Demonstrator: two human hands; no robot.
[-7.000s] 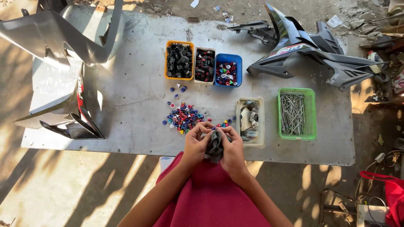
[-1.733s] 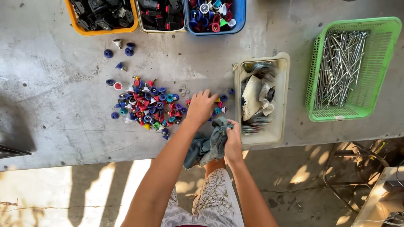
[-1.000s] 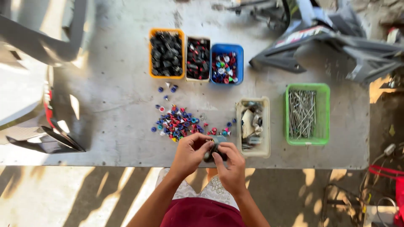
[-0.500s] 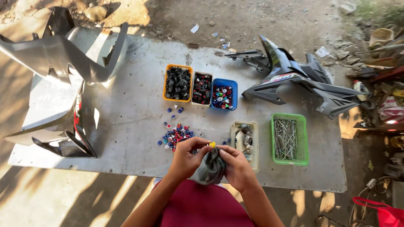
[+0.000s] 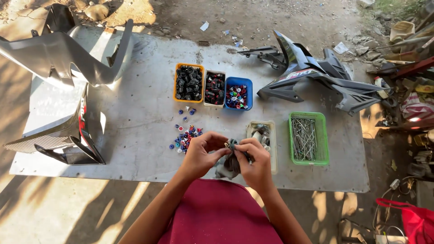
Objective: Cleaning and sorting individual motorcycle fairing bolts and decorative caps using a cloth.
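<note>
Between both hands (image 5: 228, 156), grey cloth (image 5: 229, 163), pinched

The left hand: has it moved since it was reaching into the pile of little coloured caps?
Yes. The left hand has drawn back from the cap pile toward the table's near edge, meeting the right hand on the grey cloth.

No packages, signs or screens show. The only labelling is a pale decal strip on the dark fairing panel (image 5: 316, 79) lying far right on the table.
</note>
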